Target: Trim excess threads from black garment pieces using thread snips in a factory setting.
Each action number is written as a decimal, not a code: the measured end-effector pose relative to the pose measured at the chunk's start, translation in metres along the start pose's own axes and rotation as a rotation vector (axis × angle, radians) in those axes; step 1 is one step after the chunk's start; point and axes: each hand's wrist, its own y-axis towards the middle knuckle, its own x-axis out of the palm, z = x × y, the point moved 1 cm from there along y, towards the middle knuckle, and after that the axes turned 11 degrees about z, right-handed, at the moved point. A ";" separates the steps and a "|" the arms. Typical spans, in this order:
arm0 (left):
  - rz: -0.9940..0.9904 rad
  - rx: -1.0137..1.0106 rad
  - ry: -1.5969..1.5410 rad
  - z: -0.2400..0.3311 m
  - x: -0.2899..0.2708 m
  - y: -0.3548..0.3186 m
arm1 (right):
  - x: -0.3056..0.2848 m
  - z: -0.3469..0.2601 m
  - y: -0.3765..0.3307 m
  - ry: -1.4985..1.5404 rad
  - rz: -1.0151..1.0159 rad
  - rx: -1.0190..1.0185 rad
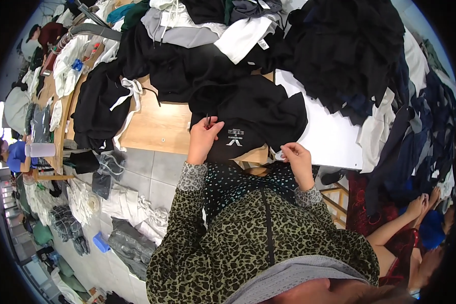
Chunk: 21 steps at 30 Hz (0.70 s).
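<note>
Nearest the camera, wearing a leopard-print jacket, grey at the collar and with a black zip down the front, across the bottom centre of the frame. Facing a broad heap of black cloth at upper right. Working at a black garment spread crumpled in the middle of the frame, between a pale wooden tabletop at centre left and a white board at centre right, partly over both. Farther left, seeing a bundled dark garment with white ties. Holding the left hand narrow at the black garment's lower left edge, and the right hand narrow at its lower right edge, thumb pinched to fingertips; cannot tell whether on cloth, on thread or on nothing. Showing between both hands a white print on the black fabric. Gripping in the left hand, smallest of all, a dark pointed tool, tip upward.
</note>
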 end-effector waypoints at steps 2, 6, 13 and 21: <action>-0.021 -0.026 0.008 -0.001 0.001 0.002 | -0.001 0.010 0.002 0.043 0.186 -0.058; -0.004 -0.034 -0.071 -0.004 -0.005 -0.009 | -0.009 0.006 0.015 -0.253 0.148 0.036; -0.179 0.107 -0.271 -0.020 0.014 -0.024 | -0.010 0.027 0.043 -0.221 0.097 -0.051; -0.057 0.213 -0.013 -0.032 0.015 -0.023 | -0.010 0.022 0.042 -0.178 0.038 0.030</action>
